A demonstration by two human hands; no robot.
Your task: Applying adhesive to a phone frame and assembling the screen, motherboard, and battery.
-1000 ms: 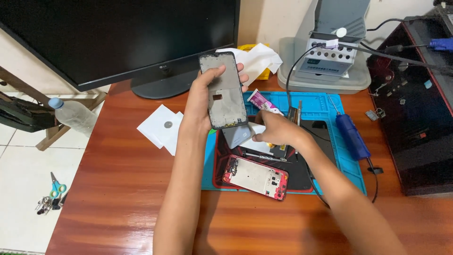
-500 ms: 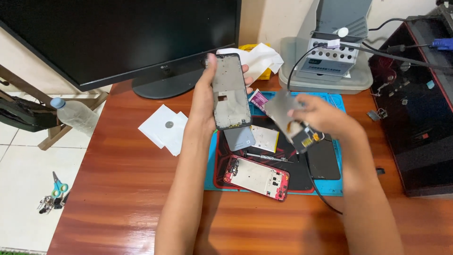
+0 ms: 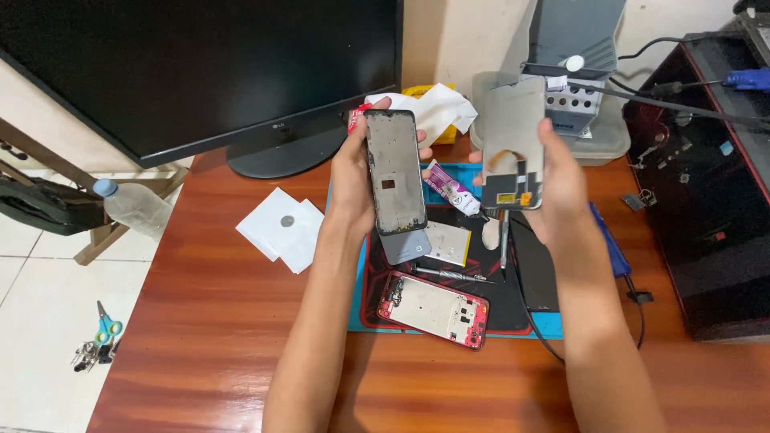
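A red phone chassis [image 3: 433,309] lies nearest on the dark mat [image 3: 513,317] on the wooden surface [image 3: 200,345]. Above it, the left hand [image 3: 353,180] is closed around a dark phone frame [image 3: 395,172], held upright. The right hand [image 3: 557,184] grips a grey display panel [image 3: 515,140], upright, apart from the frame, before the monitor [image 3: 200,64].

- Monitor [image 3: 200,72] sits at the far left of the worktop [image 3: 241,345], with paper sheets [image 3: 281,228] lying just in front of its stand.
- Work mat [image 3: 545,325] is right of the papers; an opened phone body [image 3: 433,309] lies on its near edge.
- Phone frame [image 3: 395,172] is held up on the left, screen panel [image 3: 513,144] on the right, both above the mat.
- Scissors [image 3: 104,329] are on the floor, far left.
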